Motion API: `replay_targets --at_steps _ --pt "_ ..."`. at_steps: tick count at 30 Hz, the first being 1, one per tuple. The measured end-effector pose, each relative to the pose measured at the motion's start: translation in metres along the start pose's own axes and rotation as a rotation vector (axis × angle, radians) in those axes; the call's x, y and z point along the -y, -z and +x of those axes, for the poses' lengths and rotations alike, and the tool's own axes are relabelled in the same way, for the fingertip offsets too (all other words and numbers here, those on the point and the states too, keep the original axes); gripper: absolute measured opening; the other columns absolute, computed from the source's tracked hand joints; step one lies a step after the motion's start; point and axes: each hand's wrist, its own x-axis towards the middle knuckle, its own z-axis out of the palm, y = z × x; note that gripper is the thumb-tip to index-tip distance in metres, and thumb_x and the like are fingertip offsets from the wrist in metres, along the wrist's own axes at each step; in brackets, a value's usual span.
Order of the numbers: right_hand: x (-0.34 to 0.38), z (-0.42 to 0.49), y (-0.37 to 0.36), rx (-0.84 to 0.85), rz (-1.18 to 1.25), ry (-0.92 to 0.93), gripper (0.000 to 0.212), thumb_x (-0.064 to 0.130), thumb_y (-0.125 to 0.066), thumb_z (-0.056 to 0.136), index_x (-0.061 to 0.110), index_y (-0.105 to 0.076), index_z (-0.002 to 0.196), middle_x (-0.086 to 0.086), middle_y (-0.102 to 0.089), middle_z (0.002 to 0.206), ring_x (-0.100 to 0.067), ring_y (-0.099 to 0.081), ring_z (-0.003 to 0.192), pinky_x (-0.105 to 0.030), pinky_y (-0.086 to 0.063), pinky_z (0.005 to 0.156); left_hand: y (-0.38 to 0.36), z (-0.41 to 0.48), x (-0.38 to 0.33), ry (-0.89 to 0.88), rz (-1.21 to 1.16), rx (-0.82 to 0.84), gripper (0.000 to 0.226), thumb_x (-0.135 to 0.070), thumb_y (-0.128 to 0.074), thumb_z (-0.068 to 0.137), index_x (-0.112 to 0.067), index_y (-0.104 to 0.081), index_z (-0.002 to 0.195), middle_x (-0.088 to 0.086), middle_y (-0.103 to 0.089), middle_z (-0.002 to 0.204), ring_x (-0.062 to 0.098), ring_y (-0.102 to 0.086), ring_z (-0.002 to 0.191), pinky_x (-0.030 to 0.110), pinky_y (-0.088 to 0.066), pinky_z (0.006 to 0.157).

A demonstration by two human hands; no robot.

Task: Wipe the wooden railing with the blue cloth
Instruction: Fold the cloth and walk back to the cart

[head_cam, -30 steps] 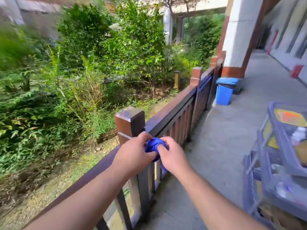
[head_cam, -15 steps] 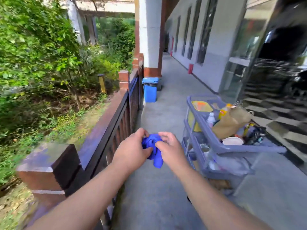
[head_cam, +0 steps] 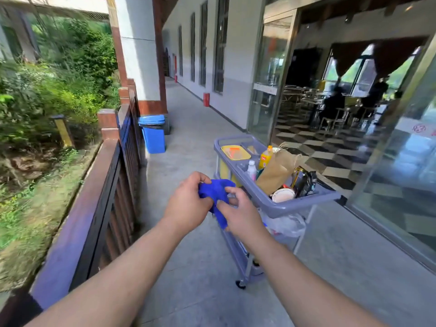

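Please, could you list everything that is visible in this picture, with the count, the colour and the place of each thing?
wooden railing: one, brown, along the left edge of the walkway
blue cloth: one, blue, bunched between both hands, apart from the railing
cart: one, grey, on the walkway right of the hands
paper bag: one, brown, on the cart's top tray
bottle: one, yellow-orange, upright on the top tray
bin: one, blue, beside the railing further ahead
left hand: one, grip shut on the cloth
right hand: one, grip shut on the cloth
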Motion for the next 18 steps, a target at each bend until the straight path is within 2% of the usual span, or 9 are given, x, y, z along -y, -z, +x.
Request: replay_targets --at_steps 2,4,8,10,12,16,18 --pt "-0.005 0.017 -0.005 -0.015 0.042 0.008 0.031 0.03 -0.063 0.077 0.036 -0.064 0.108 -0.001 -0.077 0.099 -0.025 -0.076 0.093 -0.063 -0.061 0.082 -0.002 0.015 0.006 0.012 -0.021 0.056 0.036 -0.009 -0.063 0.073 -0.036 -0.053 0.094 -0.001 -0.067 0.099 0.02 -0.067 0.075 0.035 -0.054 0.065" --pt "-0.009 0.035 -0.009 -0.045 0.06 0.027 0.027 0.025 -0.061 0.078 0.033 -0.066 0.104 0.005 -0.077 0.086 -0.023 -0.077 0.084 -0.063 -0.061 0.077 -0.005 0.03 0.014 0.026 -0.012 0.101 0.036 -0.014 -0.067 0.073 -0.036 -0.054 0.098 -0.005 -0.067 0.101 0.018 -0.069 0.079 0.036 -0.056 0.07" --pt "-0.019 0.088 -0.024 -0.079 0.068 0.047 0.025 0.02 -0.06 0.079 0.039 -0.065 0.095 0.018 -0.075 0.08 -0.018 -0.074 0.074 -0.061 -0.062 0.073 -0.009 0.07 0.039 0.065 0.026 0.131 0.033 -0.028 -0.071 0.075 -0.04 -0.055 0.101 -0.011 -0.068 0.099 0.017 -0.068 0.077 0.029 -0.049 0.058" --pt "-0.025 0.121 -0.035 -0.063 0.074 0.046 0.028 0.019 -0.06 0.078 0.042 -0.065 0.093 0.016 -0.075 0.08 -0.019 -0.073 0.073 -0.059 -0.063 0.071 -0.011 0.099 0.054 0.076 0.064 0.109 0.031 -0.027 -0.071 0.076 -0.039 -0.055 0.1 -0.01 -0.068 0.096 0.015 -0.063 0.067 0.025 -0.045 0.055" --pt "-0.029 0.159 -0.047 -0.038 0.063 0.054 0.027 0.015 -0.059 0.079 0.037 -0.066 0.095 0.012 -0.075 0.079 -0.022 -0.073 0.074 -0.056 -0.062 0.07 -0.013 0.132 0.069 0.082 0.094 0.093 0.029 -0.024 -0.071 0.077 -0.036 -0.054 0.098 -0.008 -0.068 0.093 0.009 -0.054 0.056 0.022 -0.043 0.052" --pt "-0.03 0.232 -0.061 0.012 0.035 0.069 0.028 0.011 -0.062 0.086 0.036 -0.063 0.097 0.026 -0.071 0.085 -0.016 -0.071 0.074 -0.042 -0.06 0.068 -0.015 0.197 0.089 0.114 0.128 0.089 0.03 -0.022 -0.072 0.077 -0.034 -0.054 0.098 -0.003 -0.068 0.092 0.006 -0.047 0.049 0.021 -0.041 0.049" --pt "-0.027 0.264 -0.064 0.024 0.032 0.085 0.027 0.012 -0.063 0.087 0.036 -0.064 0.099 0.03 -0.07 0.087 -0.008 -0.069 0.073 -0.025 -0.055 0.059 -0.018 0.228 0.097 0.122 0.147 0.089 0.03 -0.023 -0.072 0.077 -0.034 -0.053 0.098 -0.003 -0.068 0.091 0.007 -0.048 0.05 0.024 -0.042 0.05"
